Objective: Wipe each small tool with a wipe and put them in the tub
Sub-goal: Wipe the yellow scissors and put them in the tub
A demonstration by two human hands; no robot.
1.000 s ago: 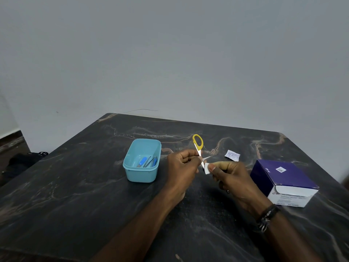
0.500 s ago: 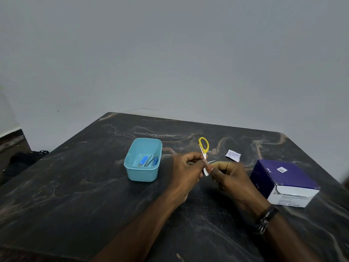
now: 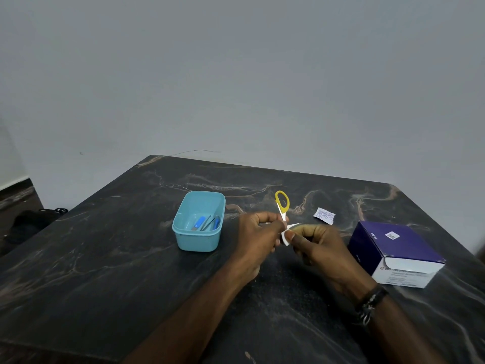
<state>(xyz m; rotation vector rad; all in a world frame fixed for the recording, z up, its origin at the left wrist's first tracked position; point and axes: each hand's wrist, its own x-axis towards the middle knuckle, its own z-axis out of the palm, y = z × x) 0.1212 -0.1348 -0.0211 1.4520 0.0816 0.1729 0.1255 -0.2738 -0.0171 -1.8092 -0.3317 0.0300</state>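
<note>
Small scissors [image 3: 282, 203] with a yellow handle loop stand upright above the table, and my left hand [image 3: 258, 236] grips them just below the loop. My right hand [image 3: 317, 245] pinches a white wipe [image 3: 285, 236] against the lower part of the scissors; a thin blade tip pokes out to the right. The blades are mostly hidden by my fingers. The light blue tub [image 3: 198, 224] sits to the left of my hands and holds several small tools with blue and metal parts.
A purple and white wipe box [image 3: 396, 252] lies at the right. A torn white wipe sachet [image 3: 324, 215] lies behind my right hand. The dark marble table [image 3: 105, 258] ends at a grey wall behind.
The scissors and both hands shifted slightly right. My right hand slid the wipe along the blades, closer to my left hand.
</note>
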